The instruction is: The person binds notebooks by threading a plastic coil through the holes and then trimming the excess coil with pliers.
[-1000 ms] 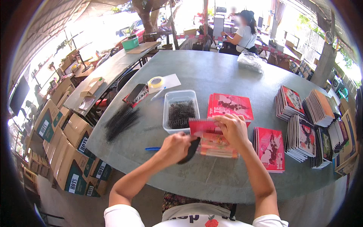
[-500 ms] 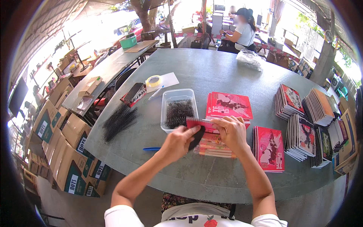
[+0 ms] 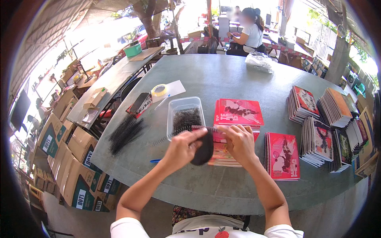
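Observation:
Both of my hands are closed over a thin pink-red notebook (image 3: 197,127), held with its edge toward me. My left hand (image 3: 183,147) pinches its left part, and a dark rounded flap or pad (image 3: 204,150) hangs beside those fingers; its kind is unclear. My right hand (image 3: 239,143) grips the right part, fingers curled. Just beyond the left hand stands a clear plastic tub (image 3: 184,102) of black spiral binding coils (image 3: 187,120). Under and behind my hands lie stacked red notebooks (image 3: 240,111) and a stack of loose-edged booklets (image 3: 224,155).
More black coils (image 3: 126,134) lie left, near a tape roll (image 3: 159,90) and a blue pen (image 3: 155,160). Coil-bound notebooks (image 3: 282,155) and further stacks (image 3: 315,141) stand right. A plastic bag (image 3: 260,62) lies at the far edge; a person (image 3: 251,33) sits beyond. Cartons (image 3: 79,182) are left.
My hands have shifted slightly and the dark flap now hangs lower and shows more. The coil that stretched out left of my left hand is less visible. The view has tilted a little.

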The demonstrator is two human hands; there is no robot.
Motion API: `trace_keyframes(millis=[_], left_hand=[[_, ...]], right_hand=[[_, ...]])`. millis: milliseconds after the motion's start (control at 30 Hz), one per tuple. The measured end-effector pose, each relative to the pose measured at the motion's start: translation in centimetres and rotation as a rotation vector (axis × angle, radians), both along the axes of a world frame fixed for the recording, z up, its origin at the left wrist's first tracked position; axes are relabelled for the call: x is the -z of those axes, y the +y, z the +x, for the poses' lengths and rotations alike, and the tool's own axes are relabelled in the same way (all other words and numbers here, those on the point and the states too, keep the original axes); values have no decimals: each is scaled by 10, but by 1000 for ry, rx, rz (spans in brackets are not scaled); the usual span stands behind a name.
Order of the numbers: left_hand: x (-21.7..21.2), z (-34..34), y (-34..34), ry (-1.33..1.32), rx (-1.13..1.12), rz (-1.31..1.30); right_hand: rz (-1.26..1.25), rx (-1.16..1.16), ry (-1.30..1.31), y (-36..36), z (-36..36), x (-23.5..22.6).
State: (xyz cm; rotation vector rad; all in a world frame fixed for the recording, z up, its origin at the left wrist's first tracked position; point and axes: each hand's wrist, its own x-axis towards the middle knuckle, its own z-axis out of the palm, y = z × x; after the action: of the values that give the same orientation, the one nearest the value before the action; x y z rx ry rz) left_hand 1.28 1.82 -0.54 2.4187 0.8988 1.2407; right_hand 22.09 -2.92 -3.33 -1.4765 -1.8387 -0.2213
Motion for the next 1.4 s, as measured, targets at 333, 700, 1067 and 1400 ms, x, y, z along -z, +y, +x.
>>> trace_keyframes(millis=[333,700,1067,1400], left_hand=[[1,13,2,398,344,-178],[-26,30,6,-235,-35,-515],[21,49,5,300,364,-162],[-24,64,-13,16,189,-140]], right_hand=[[-240,-34,483,-26,64,-8],[-276,-349,1289,-13,59,28],[-250,-402,1372,-14,55,28],[-233,-396,1324,-18,59,31]])
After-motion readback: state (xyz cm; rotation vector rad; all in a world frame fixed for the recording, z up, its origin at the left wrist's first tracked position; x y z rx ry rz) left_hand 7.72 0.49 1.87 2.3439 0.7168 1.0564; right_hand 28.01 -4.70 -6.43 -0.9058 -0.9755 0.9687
